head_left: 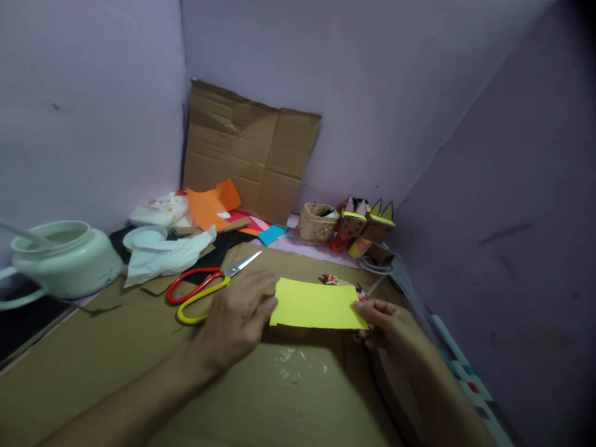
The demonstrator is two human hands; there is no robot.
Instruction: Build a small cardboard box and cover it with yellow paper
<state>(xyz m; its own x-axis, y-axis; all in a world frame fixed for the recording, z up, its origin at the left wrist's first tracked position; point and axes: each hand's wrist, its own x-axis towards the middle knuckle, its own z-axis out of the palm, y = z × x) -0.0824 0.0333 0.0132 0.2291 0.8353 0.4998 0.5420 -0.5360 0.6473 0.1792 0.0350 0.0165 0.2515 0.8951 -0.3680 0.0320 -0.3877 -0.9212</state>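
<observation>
A rectangular piece of yellow paper is held up over the brown cardboard work surface. My left hand pinches its left edge, thumb in front. At the right edge my right hand has the paper between thumb and fingers. Scissors with one red and one yellow handle lie just left of my left hand, blades pointing away and to the right. Behind the paper, a pencil-like item with a patterned wrap is partly hidden.
A white pot with a stick in it stands at far left. Beyond the scissors lie crumpled white tissue, orange paper and blue paper. A woven basket and decorated paper figures stand at the back; a cardboard sheet leans on the wall.
</observation>
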